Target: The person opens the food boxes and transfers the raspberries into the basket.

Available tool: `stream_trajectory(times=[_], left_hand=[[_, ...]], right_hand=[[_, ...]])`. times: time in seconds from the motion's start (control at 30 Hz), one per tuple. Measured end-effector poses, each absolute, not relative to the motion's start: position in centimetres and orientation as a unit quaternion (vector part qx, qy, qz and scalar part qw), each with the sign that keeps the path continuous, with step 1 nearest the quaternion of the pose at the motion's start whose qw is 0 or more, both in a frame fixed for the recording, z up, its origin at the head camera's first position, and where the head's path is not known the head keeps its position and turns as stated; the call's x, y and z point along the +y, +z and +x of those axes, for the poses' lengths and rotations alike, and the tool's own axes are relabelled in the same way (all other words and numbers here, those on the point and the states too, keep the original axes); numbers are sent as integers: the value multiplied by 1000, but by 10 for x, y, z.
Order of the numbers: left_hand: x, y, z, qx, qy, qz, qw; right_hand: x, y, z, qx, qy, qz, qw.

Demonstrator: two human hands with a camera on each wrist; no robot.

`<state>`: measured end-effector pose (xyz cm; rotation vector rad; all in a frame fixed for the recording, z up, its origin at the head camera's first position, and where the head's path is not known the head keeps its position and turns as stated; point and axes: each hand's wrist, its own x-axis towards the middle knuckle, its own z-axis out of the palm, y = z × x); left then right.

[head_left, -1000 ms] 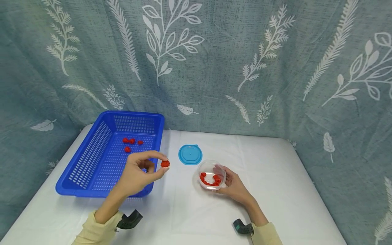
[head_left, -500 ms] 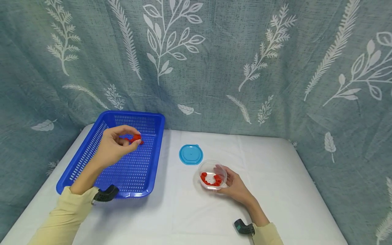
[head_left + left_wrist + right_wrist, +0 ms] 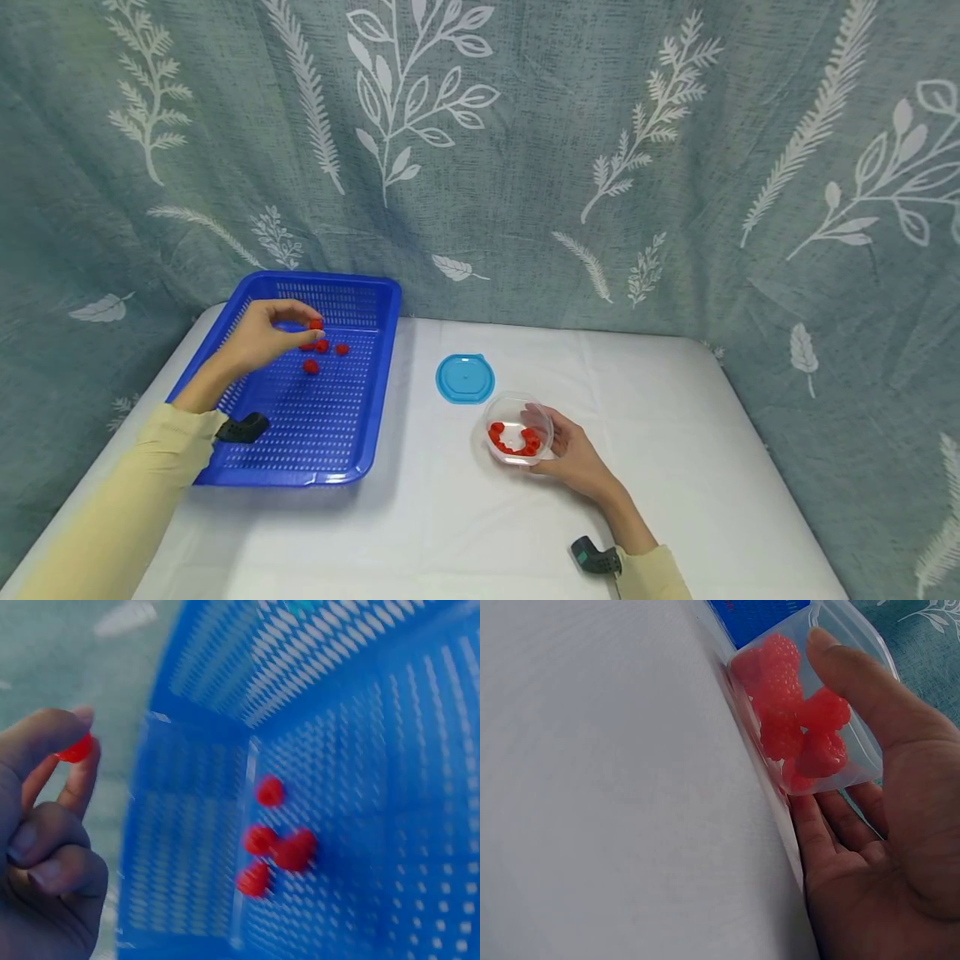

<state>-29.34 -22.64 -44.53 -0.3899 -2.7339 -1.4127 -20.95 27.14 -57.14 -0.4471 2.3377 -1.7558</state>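
My left hand (image 3: 262, 335) pinches a red raspberry (image 3: 316, 324) between thumb and fingertip above the blue basket (image 3: 360, 450). The left wrist view also has that raspberry (image 3: 75, 750) at the fingertips, with the other fingers curled. Below it, several loose raspberries (image 3: 311, 367) lie on the basket floor, apart from the hand. On the white table, my right hand (image 3: 573, 454) holds a small clear plastic container (image 3: 519, 398) from its right side. Several raspberries (image 3: 780, 690) are inside; in the right wrist view the thumb lies over the container's wall.
A blue lid (image 3: 465, 379) lies flat on the white table (image 3: 660, 417), between basket and container, slightly farther back. Behind the table hangs a grey-green leaf-patterned curtain (image 3: 517, 167). The basket's raised walls surround its raspberries.
My left hand has moved left and away from me, carrying the pinched raspberry from beside the basket's right edge to over its back part. The right hand and container have stayed in place.
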Motion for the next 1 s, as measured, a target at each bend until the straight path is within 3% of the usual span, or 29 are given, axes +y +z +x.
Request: stream_trajectory(times=[0.4, 0.7, 1.0], left_hand=[[-239, -497, -328, -902, -399, -150, -67], [-222, -515, -332, -897, -393, -192, -66], [-220, -520, -330, -893, -409, -173, -68]], right_hand=[[270, -569, -208, 795, -584, -134, 94], [270, -569, -208, 792, -588, -137, 92], [270, -568, -208, 790, -589, -141, 94]])
